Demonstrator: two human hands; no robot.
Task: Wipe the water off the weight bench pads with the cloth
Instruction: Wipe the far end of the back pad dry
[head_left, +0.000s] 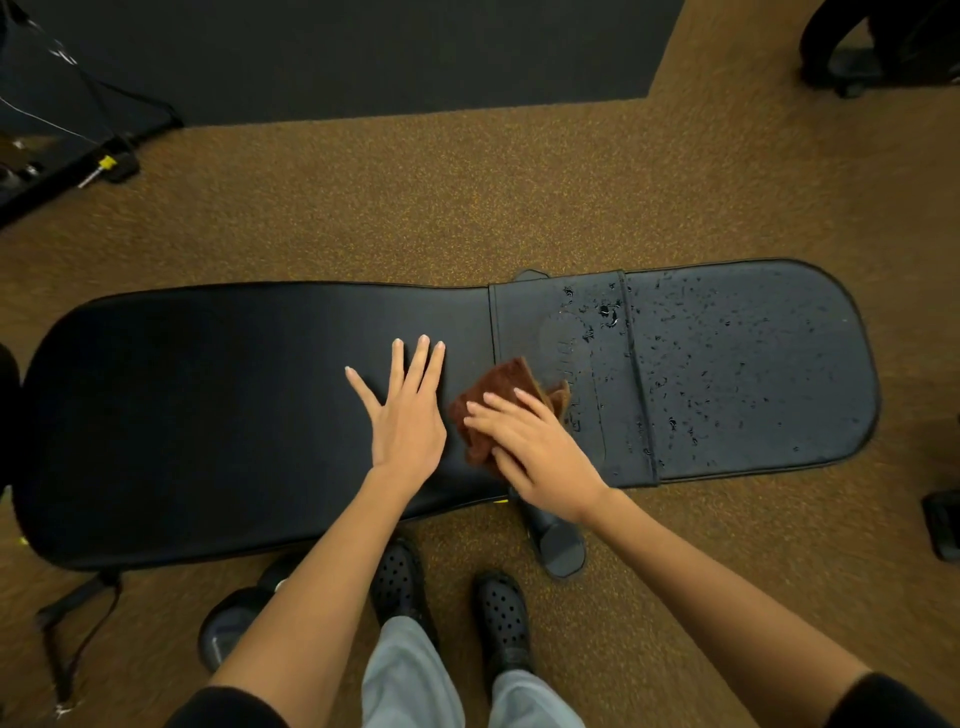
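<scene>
A black weight bench lies across the view. Its long back pad (208, 405) on the left looks dry. The shorter seat pad (753, 364) on the right is covered with water drops. A brown cloth (493, 400) lies at the seam between the two pads. My right hand (530, 447) presses flat on the cloth with straight fingers. My left hand (405, 410) rests flat on the back pad, fingers spread, just left of the cloth.
Brown speckled carpet (415, 218) surrounds the bench. A dark mat (363, 52) lies beyond it. Black equipment with a yellow part (109, 166) stands at the far left. The bench's foot (556, 540) juts out near my shoes (498, 618). A wheeled chair base (852, 67) is at top right.
</scene>
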